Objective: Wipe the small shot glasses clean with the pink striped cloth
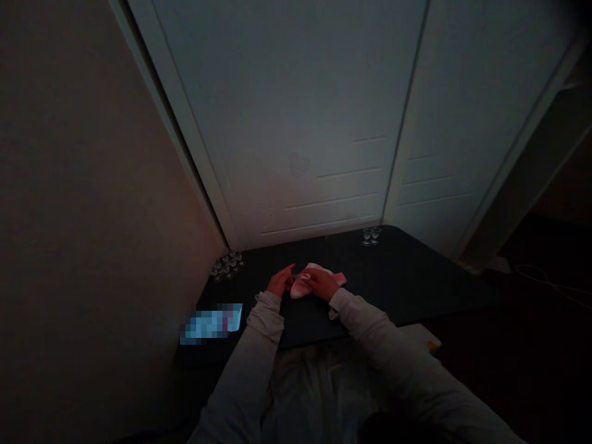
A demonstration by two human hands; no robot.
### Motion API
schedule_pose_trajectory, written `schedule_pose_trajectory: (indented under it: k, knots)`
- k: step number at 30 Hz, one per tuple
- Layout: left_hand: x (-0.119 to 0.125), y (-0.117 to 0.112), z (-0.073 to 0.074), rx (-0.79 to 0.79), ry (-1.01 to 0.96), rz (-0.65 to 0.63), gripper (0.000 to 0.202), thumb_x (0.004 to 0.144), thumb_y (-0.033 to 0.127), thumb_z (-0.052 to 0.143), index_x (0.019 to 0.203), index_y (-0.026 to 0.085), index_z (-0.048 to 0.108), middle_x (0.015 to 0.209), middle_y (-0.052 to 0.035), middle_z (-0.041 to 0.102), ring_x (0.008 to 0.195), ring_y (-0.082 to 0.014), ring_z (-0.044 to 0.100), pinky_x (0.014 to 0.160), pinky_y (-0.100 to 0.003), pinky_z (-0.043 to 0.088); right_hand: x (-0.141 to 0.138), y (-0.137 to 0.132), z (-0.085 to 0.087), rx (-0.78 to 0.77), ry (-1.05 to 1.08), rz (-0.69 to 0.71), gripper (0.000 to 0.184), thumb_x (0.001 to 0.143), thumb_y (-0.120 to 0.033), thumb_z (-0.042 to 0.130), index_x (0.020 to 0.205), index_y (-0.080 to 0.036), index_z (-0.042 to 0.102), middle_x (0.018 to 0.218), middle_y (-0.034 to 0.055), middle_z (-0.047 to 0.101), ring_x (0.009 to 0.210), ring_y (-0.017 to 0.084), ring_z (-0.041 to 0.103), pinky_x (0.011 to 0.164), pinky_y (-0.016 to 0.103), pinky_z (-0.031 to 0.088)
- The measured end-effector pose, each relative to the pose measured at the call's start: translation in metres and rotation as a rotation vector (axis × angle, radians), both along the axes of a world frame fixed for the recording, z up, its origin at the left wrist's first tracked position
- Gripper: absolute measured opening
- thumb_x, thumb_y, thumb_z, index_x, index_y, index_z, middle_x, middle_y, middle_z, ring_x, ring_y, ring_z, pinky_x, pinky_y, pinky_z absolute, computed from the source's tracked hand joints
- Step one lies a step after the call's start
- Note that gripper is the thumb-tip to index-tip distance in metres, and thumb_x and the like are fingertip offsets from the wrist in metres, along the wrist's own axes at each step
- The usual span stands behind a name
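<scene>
Over the dark table, my right hand (322, 283) is closed on a pink and white cloth (303, 288), which bunches under its fingers and hangs out behind them. My left hand (280, 282) is closed just to the left, fingers curled toward the cloth. Between the two hands shows a glint of what looks like a small glass (294, 277), mostly hidden by fingers and cloth. Two small stemmed glasses (371, 236) stand upright near the table's back edge, right of my hands. Several more such glasses (227, 264) are grouped at the back left corner.
A lit, blurred-out screen or sheet (211, 324) lies at the left of the black table (393, 283). White panelled doors (296, 123) rise directly behind the table, and a wall (115, 216) closes the left side. A pale object (419, 338) sits below the front edge. The room is dim.
</scene>
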State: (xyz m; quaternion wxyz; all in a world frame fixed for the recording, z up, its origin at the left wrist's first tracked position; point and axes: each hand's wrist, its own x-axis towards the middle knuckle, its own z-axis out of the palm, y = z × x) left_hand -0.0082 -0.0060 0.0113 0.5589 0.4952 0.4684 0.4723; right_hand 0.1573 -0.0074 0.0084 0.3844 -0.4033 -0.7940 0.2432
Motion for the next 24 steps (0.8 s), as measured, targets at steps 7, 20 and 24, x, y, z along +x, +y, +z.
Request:
schedule_pose_trajectory:
  k: [7,20,24]
  knots:
    - [0.002,-0.002,0.003,0.051,-0.089,-0.017,0.051,0.066,0.035,0.053,0.114,0.019,0.043,0.086,-0.0072,0.057,0.074,-0.0145,0.052,0.052,-0.021,0.037,-0.001,-0.002,0.002,0.024,-0.051,-0.036,0.026,0.079,-0.027,0.036,0.088,-0.015,0.057,0.087,0.0061,0.060,0.079,0.014,0.052,0.074,0.027,0.038]
    - [0.000,0.005,-0.003,0.089,0.032,0.209,0.041,0.057,0.051,0.056,0.068,0.011,0.055,0.049,0.0007,0.050,0.042,-0.0061,0.043,0.040,-0.019,0.033,-0.001,-0.005,0.005,0.058,-0.034,-0.041,0.025,0.079,-0.028,0.037,0.088,-0.016,0.057,0.086,0.0055,0.060,0.077,0.013,0.052,0.071,0.026,0.039]
    - [-0.003,0.008,-0.007,0.070,0.015,0.184,0.037,0.054,0.045,0.061,0.070,0.011,0.056,0.052,-0.0004,0.053,0.044,-0.0070,0.046,0.043,-0.021,0.035,0.000,-0.005,0.005,0.076,-0.019,-0.034,0.023,0.078,-0.027,0.039,0.088,-0.016,0.057,0.086,0.0052,0.059,0.078,0.013,0.051,0.071,0.026,0.038]
